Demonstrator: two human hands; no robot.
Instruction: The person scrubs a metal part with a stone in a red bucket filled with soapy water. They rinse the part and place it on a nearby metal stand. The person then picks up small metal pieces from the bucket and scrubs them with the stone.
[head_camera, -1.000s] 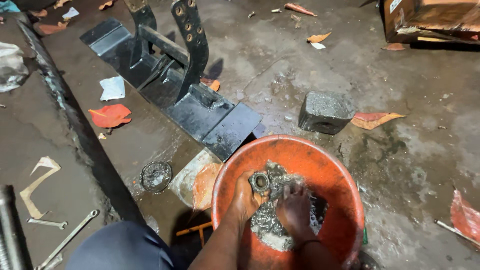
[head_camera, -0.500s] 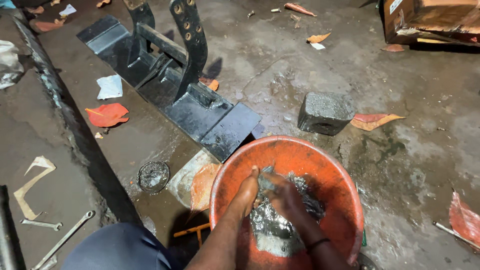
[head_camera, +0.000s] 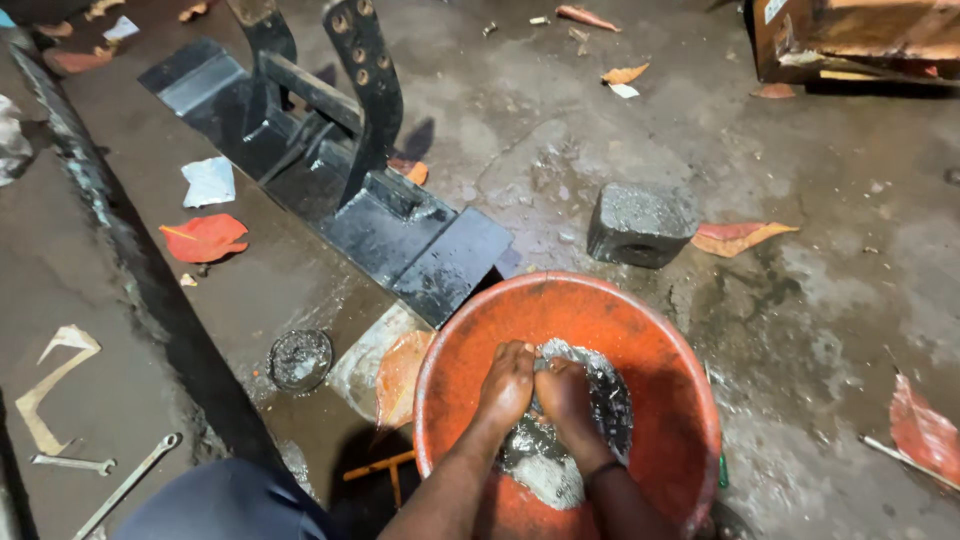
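An orange plastic basin (head_camera: 660, 350) stands on the wet concrete floor just in front of me. It holds a pile of grey, shiny, wet metal bits (head_camera: 605, 400). Both my hands are down inside it, side by side and touching. My left hand (head_camera: 507, 385) and my right hand (head_camera: 565, 395) have their fingers curled around a small grey metal piece (head_camera: 541, 365) at the top of the pile. Most of that piece is hidden by my fingers. A dark band sits on my right wrist.
A black steel bracket (head_camera: 350, 200) with two upright holed arms lies beyond the basin. A grey concrete block (head_camera: 640, 225) sits to its right, and a round dirty dish (head_camera: 300, 358) left of the basin. Two spanners (head_camera: 120, 485) lie on the raised kerb. A wooden crate (head_camera: 860, 40) stands at far right.
A second ago my left hand held up a ring-shaped metal part above the pile. Both hands have since come together and closed over the pile's top.
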